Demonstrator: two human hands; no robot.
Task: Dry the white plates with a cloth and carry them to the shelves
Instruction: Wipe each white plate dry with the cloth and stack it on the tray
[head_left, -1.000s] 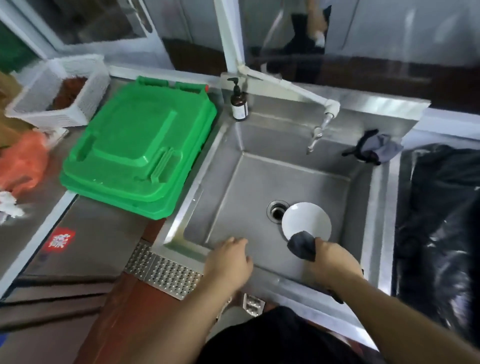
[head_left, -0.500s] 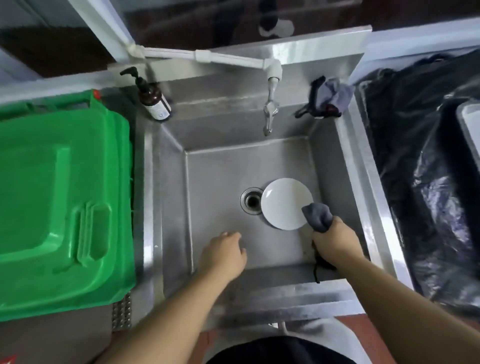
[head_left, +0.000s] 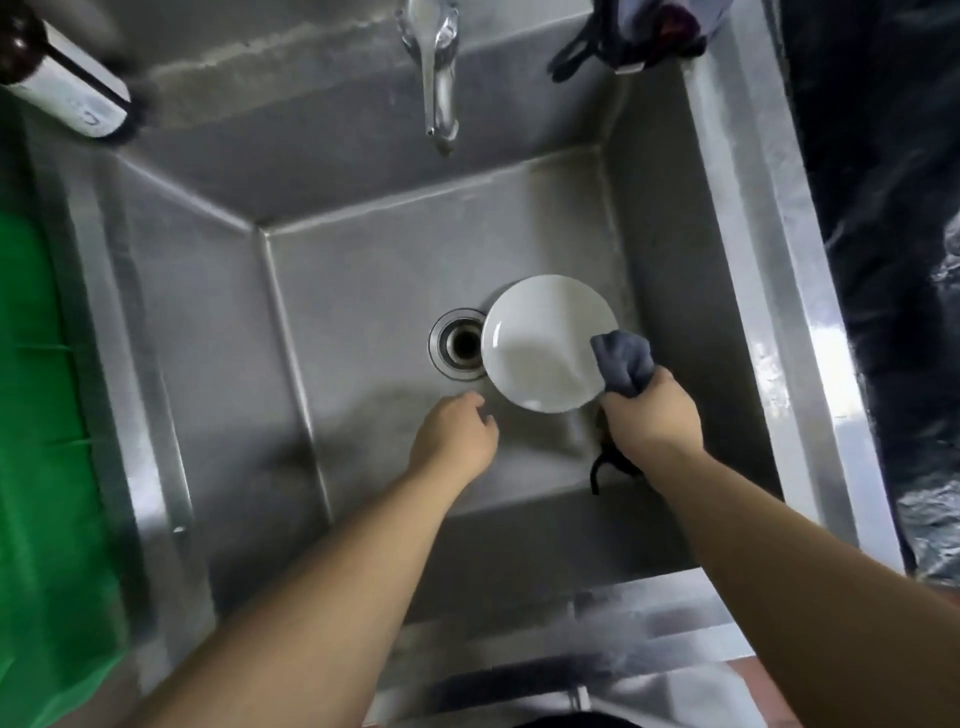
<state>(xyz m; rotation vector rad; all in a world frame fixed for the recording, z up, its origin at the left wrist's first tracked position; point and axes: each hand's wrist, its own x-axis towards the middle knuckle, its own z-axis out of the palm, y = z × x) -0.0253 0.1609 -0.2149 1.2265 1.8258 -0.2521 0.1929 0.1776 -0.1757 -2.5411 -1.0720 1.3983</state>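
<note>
While the white plate (head_left: 540, 345) lies flat on the floor of the steel sink (head_left: 363, 291), just right of the drain (head_left: 460, 345) and overlapping its rim, the right hand (head_left: 652, 421) grips a bunched grey cloth (head_left: 623, 366) whose free end rests on the plate's right edge. A dark strand of the cloth hangs below the wrist. The left hand (head_left: 454, 441) hovers over the sink floor near the plate's lower left edge, fingers loosely curled and holding nothing. The tap (head_left: 439, 88) hangs over the sink's far wall. A brown soap bottle (head_left: 57, 83) stands at the far left corner, another dark cloth (head_left: 623, 36) sits on the far right corner, and a green lid (head_left: 36, 415) lies beyond the left rim.
</note>
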